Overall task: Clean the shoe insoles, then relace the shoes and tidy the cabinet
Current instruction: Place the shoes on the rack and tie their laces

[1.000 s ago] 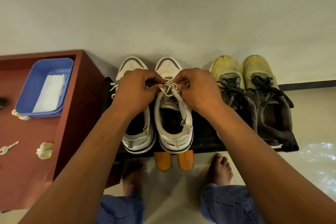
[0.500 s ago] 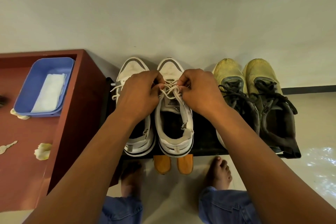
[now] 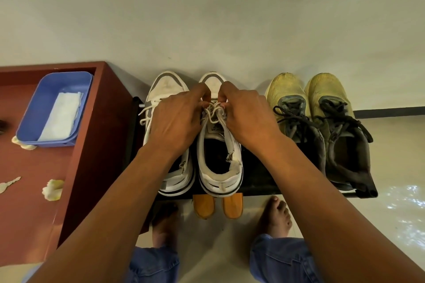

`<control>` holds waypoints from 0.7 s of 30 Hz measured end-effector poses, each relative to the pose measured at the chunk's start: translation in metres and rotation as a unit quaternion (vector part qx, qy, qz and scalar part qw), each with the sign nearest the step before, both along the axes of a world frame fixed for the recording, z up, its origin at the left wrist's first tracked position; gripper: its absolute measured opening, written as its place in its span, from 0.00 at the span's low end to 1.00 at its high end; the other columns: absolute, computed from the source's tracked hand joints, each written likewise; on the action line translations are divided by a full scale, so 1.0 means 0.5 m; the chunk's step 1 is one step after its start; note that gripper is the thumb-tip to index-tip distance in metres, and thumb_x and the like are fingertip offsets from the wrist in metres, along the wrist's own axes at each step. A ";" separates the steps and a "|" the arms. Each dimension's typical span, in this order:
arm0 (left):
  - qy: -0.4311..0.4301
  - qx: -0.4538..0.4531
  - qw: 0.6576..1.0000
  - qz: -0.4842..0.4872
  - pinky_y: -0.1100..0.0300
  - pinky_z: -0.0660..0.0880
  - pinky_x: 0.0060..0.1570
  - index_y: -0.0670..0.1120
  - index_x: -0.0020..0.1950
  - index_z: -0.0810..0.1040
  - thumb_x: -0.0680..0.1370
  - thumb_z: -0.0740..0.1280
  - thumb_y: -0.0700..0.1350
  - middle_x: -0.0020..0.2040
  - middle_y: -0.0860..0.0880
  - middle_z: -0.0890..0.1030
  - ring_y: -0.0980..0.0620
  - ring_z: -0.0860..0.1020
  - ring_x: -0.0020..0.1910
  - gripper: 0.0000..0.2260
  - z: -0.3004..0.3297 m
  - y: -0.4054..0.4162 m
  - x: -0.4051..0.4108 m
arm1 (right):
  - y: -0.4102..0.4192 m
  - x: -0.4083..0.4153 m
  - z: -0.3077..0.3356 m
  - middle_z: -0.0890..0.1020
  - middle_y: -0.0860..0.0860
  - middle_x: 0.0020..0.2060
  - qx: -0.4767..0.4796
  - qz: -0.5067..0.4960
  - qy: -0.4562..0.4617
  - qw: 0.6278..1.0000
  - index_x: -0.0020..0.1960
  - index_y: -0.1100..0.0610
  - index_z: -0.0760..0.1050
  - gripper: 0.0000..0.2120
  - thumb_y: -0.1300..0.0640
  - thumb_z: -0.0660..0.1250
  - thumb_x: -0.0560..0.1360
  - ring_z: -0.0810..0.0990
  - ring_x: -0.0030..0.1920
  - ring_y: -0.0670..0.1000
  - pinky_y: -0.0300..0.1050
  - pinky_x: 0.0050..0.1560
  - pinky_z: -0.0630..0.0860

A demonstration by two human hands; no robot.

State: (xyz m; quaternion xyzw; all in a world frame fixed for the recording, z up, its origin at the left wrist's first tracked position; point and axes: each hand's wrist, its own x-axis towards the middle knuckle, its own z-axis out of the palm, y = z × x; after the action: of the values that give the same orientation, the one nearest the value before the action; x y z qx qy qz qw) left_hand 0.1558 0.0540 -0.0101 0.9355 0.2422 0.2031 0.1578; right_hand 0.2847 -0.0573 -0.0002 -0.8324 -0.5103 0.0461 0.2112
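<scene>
Two white sneakers stand side by side on a black shoe rack [image 3: 257, 181], toes to the wall. My left hand [image 3: 177, 122] and my right hand [image 3: 248, 117] meet over the right white sneaker [image 3: 220, 167], each pinching its white lace [image 3: 215, 111] near the tongue. The lace forms loops between my fingertips. My left forearm covers part of the left white sneaker [image 3: 165, 89], whose lace hangs loose at its side.
A pair of yellow sneakers [image 3: 317, 122] with black laces sits on the rack's right. Orange footwear [image 3: 217, 207] pokes out below. A red-brown cabinet [image 3: 76, 167] at left carries a blue tray [image 3: 53, 89] with a white cloth, a key and wadded tissue. My bare feet stand on the floor.
Both hands have shifted slightly toward the shoe's toe and drawn closer together over the lace. The shoes stay where they were.
</scene>
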 end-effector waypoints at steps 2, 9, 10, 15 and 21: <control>-0.010 -0.038 0.999 0.011 0.47 0.78 0.40 0.51 0.54 0.78 0.82 0.67 0.44 0.44 0.51 0.86 0.45 0.83 0.43 0.03 0.001 0.004 -0.001 | 0.000 0.003 -0.001 0.81 0.54 0.40 0.014 -0.019 0.035 0.999 0.52 0.51 0.74 0.05 0.59 0.66 0.77 0.80 0.39 0.59 0.53 0.41 0.80; 0.007 -0.159 0.987 0.029 0.49 0.81 0.50 0.54 0.52 0.86 0.77 0.73 0.46 0.45 0.58 0.85 0.57 0.83 0.46 0.05 -0.003 0.028 -0.005 | 0.006 0.027 -0.007 0.84 0.46 0.38 0.020 -0.069 0.171 0.983 0.46 0.51 0.84 0.08 0.63 0.72 0.72 0.83 0.41 0.48 0.51 0.48 0.83; 0.008 -0.159 0.987 0.033 0.49 0.81 0.50 0.54 0.51 0.86 0.77 0.74 0.46 0.45 0.58 0.86 0.57 0.83 0.46 0.05 -0.004 0.029 -0.004 | 0.006 0.027 -0.007 0.84 0.46 0.37 0.023 -0.071 0.178 0.981 0.44 0.51 0.84 0.08 0.64 0.72 0.71 0.83 0.40 0.47 0.50 0.47 0.83; -0.007 -0.139 0.989 0.049 0.52 0.79 0.47 0.52 0.50 0.87 0.77 0.73 0.44 0.44 0.56 0.85 0.55 0.81 0.42 0.04 -0.006 0.022 -0.002 | 0.008 0.022 -0.008 0.85 0.47 0.37 0.033 -0.067 0.157 0.985 0.43 0.52 0.85 0.07 0.64 0.72 0.71 0.83 0.40 0.49 0.50 0.46 0.82; -0.014 -0.063 0.997 0.043 0.50 0.77 0.43 0.49 0.50 0.82 0.78 0.70 0.42 0.42 0.51 0.84 0.48 0.81 0.42 0.03 -0.005 0.008 -0.002 | 0.011 0.016 -0.018 0.84 0.50 0.41 0.026 -0.062 0.117 0.991 0.45 0.50 0.82 0.07 0.61 0.70 0.74 0.82 0.43 0.53 0.53 0.45 0.82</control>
State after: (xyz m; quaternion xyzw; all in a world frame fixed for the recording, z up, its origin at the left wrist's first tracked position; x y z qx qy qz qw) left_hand 0.1546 0.0580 -0.0124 0.9096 0.2925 0.2068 0.2105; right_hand 0.2925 -0.0517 -0.0092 -0.8454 -0.4309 0.1164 0.2933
